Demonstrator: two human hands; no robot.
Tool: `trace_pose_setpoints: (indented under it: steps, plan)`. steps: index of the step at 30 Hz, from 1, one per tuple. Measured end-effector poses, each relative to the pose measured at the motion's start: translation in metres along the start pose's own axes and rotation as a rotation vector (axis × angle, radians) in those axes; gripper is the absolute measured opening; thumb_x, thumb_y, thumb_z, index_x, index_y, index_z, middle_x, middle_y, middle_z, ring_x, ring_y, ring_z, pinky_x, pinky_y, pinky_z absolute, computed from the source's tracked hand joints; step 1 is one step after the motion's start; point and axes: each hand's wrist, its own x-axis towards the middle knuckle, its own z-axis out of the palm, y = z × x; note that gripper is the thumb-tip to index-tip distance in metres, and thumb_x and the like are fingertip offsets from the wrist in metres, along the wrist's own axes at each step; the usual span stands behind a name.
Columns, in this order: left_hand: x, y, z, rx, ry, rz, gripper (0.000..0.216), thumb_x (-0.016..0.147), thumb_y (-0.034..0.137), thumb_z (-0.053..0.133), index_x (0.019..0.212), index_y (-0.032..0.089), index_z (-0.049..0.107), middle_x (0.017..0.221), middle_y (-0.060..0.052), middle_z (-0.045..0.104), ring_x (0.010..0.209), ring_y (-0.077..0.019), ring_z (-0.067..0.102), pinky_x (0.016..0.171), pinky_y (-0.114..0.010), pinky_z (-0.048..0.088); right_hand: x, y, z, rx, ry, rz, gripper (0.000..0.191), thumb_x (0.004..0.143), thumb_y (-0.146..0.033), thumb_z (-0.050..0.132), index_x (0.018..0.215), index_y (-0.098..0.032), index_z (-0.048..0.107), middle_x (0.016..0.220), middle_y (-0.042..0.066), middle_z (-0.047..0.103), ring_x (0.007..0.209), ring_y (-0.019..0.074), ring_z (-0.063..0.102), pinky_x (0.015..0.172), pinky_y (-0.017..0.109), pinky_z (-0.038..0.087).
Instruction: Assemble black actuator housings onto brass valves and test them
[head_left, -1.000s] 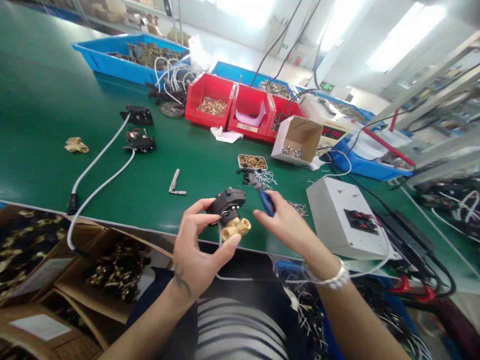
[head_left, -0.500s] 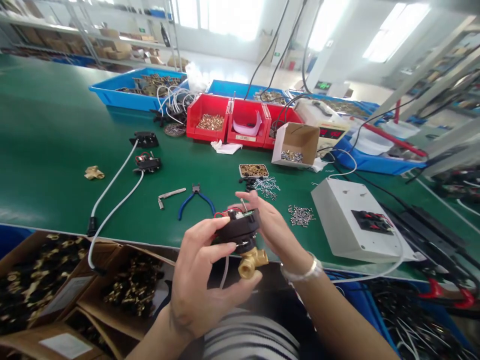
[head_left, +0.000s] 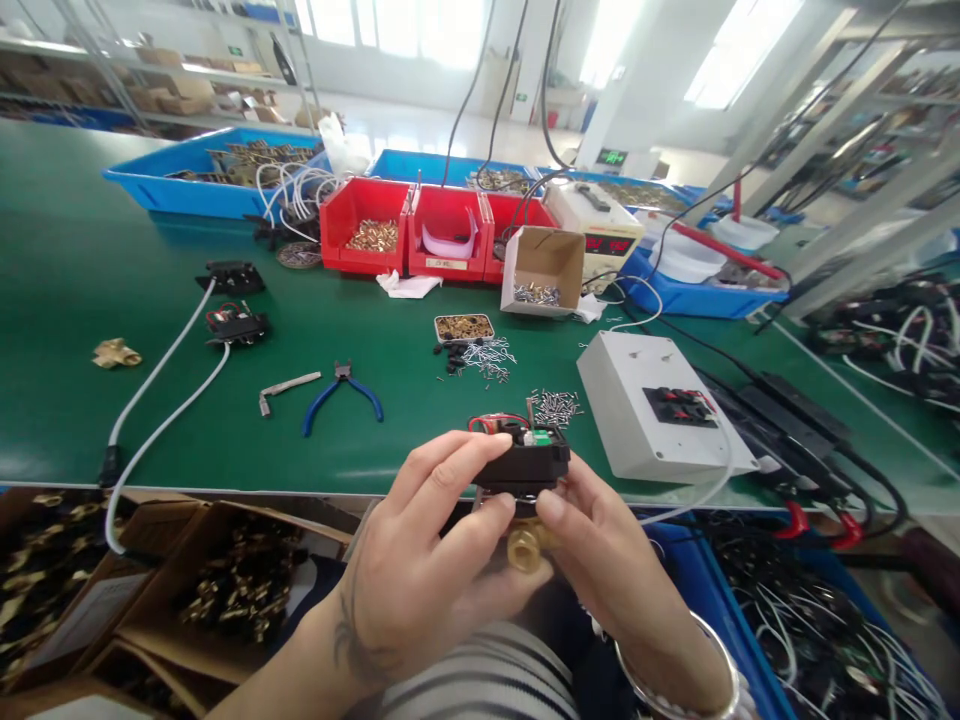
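Left: brass fitting (head_left: 116, 353) lay near two black housings (head_left: 238, 326) trailing white cables (head_left: 161, 365). Bent metal tool (head_left: 289, 385) lay left of open blue-handled cutters (head_left: 343, 372). Near middle, left hand (head_left: 424, 570) pinched black-topped brass valve (head_left: 521, 470) above table edge (head_left: 285, 494); screws (head_left: 555, 408) lay heaped beyond. Right hand (head_left: 615, 560), partly hidden, clasped valve's right side. Grey switch box (head_left: 622, 410) stood right.

2 hands (head_left: 420, 575) and 1 held valve (head_left: 523, 550) are counted — then 3 red bins (head_left: 358, 262), 1 grey box (head_left: 624, 405), 1 pair of pliers (head_left: 343, 371).
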Motion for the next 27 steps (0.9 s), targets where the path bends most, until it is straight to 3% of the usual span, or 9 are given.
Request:
trace_pose_setpoints:
  steps: [5, 11, 13, 16, 18, 21, 23, 24, 27]
  plan:
    - [0.007, 0.006, 0.007, -0.005, -0.019, 0.039, 0.029, 0.074, 0.018, 0.081, 0.096, 0.012, 0.061, 0.117, -0.021, 0.069, 0.115, -0.0287, 0.062, 0.095, -0.043, 0.057, -0.010, 0.000, -0.005, 0.058, 0.022, -0.009, 0.032, 0.097, -0.032, 0.075, 0.128, -0.031, 0.065, 0.120, 0.003, 0.062, 0.096, 0.0153, 0.063, 0.081, 0.020, 0.055]
    - [0.001, 0.007, 0.014, -0.096, -0.044, -0.017, 0.040, 0.075, 0.026, 0.083, 0.106, 0.017, 0.060, 0.127, -0.017, 0.064, 0.123, -0.0276, 0.058, 0.103, -0.044, 0.052, -0.010, 0.003, -0.009, 0.110, 0.072, -0.009, 0.036, 0.094, -0.034, 0.078, 0.127, -0.026, 0.063, 0.112, 0.006, 0.065, 0.099, 0.0187, 0.065, 0.074, 0.020, 0.056]
    - [-0.002, 0.006, 0.018, -0.273, 0.006, -0.241, 0.060, 0.074, 0.039, 0.084, 0.123, 0.019, 0.055, 0.142, -0.016, 0.054, 0.135, -0.0296, 0.048, 0.113, -0.047, 0.042, -0.010, 0.006, -0.008, 0.096, 0.076, -0.005, 0.040, 0.095, -0.039, 0.077, 0.127, -0.024, 0.061, 0.110, 0.007, 0.066, 0.095, 0.0202, 0.066, 0.073, 0.023, 0.056]
    - [-0.002, 0.003, 0.027, -0.827, -0.018, -0.804, 0.066, 0.085, 0.054, 0.068, 0.137, 0.019, 0.047, 0.145, -0.017, 0.051, 0.136, -0.0331, 0.048, 0.113, -0.051, 0.040, -0.008, 0.008, -0.008, -0.002, 0.087, -0.036, 0.053, 0.093, -0.048, 0.076, 0.134, -0.023, 0.054, 0.117, 0.009, 0.064, 0.101, 0.0240, 0.066, 0.081, 0.030, 0.058]
    - [0.000, -0.001, 0.034, -1.192, -0.099, -1.084, 0.057, 0.088, 0.050, 0.065, 0.130, 0.015, 0.053, 0.132, -0.017, 0.062, 0.124, -0.0330, 0.059, 0.106, -0.049, 0.047, -0.005, -0.002, -0.013, -0.210, 0.060, -0.006, 0.066, 0.092, -0.050, 0.076, 0.144, -0.024, 0.045, 0.120, 0.008, 0.063, 0.104, 0.0259, 0.065, 0.085, 0.034, 0.057]
    - [0.000, -0.006, 0.040, -1.281, 0.022, -1.201, 0.052, 0.075, 0.038, 0.081, 0.117, 0.017, 0.058, 0.111, -0.009, 0.072, 0.104, -0.0253, 0.068, 0.095, -0.037, 0.053, 0.009, -0.041, -0.038, -0.838, 0.046, 0.034, 0.061, 0.094, -0.046, 0.074, 0.145, -0.025, 0.050, 0.105, 0.006, 0.069, 0.096, 0.0273, 0.067, 0.087, 0.040, 0.054]
    - [-0.003, -0.006, 0.039, -1.160, 0.108, -1.183, 0.054, 0.070, 0.034, 0.086, 0.115, 0.020, 0.059, 0.100, -0.003, 0.073, 0.095, -0.0207, 0.070, 0.090, -0.031, 0.054, 0.029, -0.077, -0.068, -1.272, 0.337, -0.141, 0.028, 0.094, -0.031, 0.075, 0.121, -0.023, 0.070, 0.094, 0.006, 0.070, 0.087, 0.0250, 0.067, 0.089, 0.040, 0.052]
    - [-0.004, -0.005, 0.038, -1.111, 0.110, -1.176, 0.056, 0.069, 0.035, 0.086, 0.116, 0.021, 0.059, 0.097, -0.002, 0.073, 0.092, -0.0206, 0.070, 0.088, -0.031, 0.054, 0.040, -0.094, -0.085, -1.439, 0.555, -0.211, 0.026, 0.090, -0.021, 0.079, 0.115, -0.022, 0.073, 0.092, 0.005, 0.071, 0.086, 0.0238, 0.066, 0.090, 0.040, 0.051]
    - [-0.003, 0.002, 0.031, -1.107, 0.066, -1.203, 0.060, 0.071, 0.040, 0.085, 0.120, 0.020, 0.058, 0.097, -0.005, 0.074, 0.090, -0.0239, 0.071, 0.085, -0.035, 0.057, 0.073, -0.128, -0.134, -1.484, 0.711, -0.204, 0.027, 0.089, -0.001, 0.072, 0.116, -0.005, 0.070, 0.101, 0.016, 0.069, 0.098, 0.0222, 0.063, 0.098, 0.038, 0.043]
